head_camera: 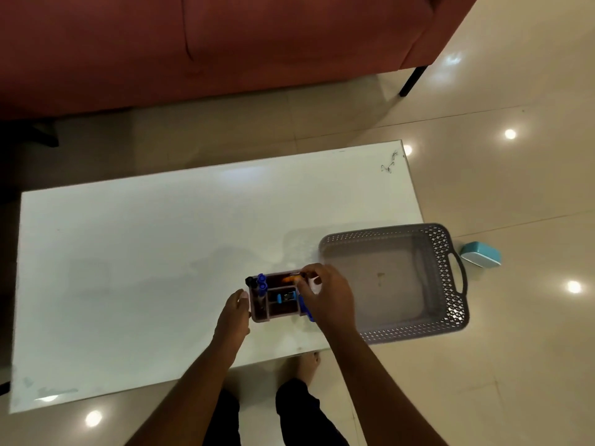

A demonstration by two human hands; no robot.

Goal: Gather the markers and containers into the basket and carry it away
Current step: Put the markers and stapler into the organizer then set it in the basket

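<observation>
A small pink organizer box (277, 312) sits on the white bench (128, 268), near its front edge at about 5 o'clock. Blue markers (261, 282) and a black marker (249, 281) stand in its left part. The left hand (234, 313) rests flat against the box's left side, fingers straight. The right hand (325, 296) curls over the box's right end, pinching something orange (289, 279). The gray basket (450, 272) sits at 3 o'clock, just beside the box, hanging over the bench's right edge.
</observation>
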